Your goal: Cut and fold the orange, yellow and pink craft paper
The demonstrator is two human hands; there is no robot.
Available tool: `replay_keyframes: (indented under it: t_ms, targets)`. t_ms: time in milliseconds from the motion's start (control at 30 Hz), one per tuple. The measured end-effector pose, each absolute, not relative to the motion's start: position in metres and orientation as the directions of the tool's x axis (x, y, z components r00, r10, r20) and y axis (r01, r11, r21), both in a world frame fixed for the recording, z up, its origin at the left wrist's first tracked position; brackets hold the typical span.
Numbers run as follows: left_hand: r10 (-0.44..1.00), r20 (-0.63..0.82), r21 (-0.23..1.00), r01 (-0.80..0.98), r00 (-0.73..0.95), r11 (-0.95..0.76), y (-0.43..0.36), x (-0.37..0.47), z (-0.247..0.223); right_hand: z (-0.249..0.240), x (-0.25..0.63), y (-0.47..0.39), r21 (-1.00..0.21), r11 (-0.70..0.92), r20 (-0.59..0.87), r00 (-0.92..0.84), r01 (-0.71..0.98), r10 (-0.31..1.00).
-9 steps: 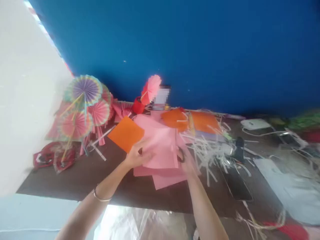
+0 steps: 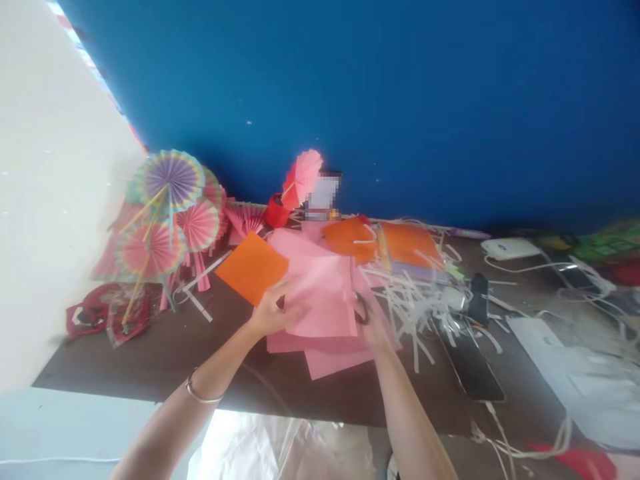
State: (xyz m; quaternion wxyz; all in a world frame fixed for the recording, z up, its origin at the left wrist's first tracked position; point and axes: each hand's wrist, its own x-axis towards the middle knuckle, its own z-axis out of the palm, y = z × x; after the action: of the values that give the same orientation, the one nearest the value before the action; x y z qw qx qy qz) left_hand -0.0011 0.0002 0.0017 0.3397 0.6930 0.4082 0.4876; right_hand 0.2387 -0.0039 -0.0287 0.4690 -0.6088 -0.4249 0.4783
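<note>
Pink sheet: the upper pink sheet [image 2: 327,283] lies between the hands, over looser pink sheets [image 2: 336,362]; a narrow band runs down its right edge. If the layers slide together, a blade could nick one underneath.
Left hand: the left hand [image 2: 273,312] rests at the sheet's left side, fingers spread and blurred; I cannot tell whether they pinch it. Light pressure would let the sheet twist.
Right hand: well apart from the left, the right hand [image 2: 374,332] is closed around the dark loop of what looks like scissors [image 2: 363,309]. The blades are hard to make out; a tilted wrist could send an edge crooked.
Orange square: the orange paper [image 2: 253,268] sits just beside the left hand, where a forearm swing might crease or push it.
White strips: the tangled strips [image 2: 413,300] near the right hand could snag on the scissors or sleeve under the sheet's edge.
</note>
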Motion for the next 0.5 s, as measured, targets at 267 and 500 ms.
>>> replay_keyframes:
  t_ms: [267, 500]
  targets:
    - [0.907, 0.377, 0.876, 0.246, 0.188, -0.415, 0.000, -0.001, 0.001, -0.021, 0.238, -0.004, -0.965, -0.162, -0.139, 0.122, 0.206, 0.983]
    - [0.907, 0.377, 0.874, 0.253, 0.188, -0.416, 0.001, -0.001, -0.001, -0.012, 0.235, -0.005, -0.938, -0.205, -0.168, 0.154, 0.278, 0.974]
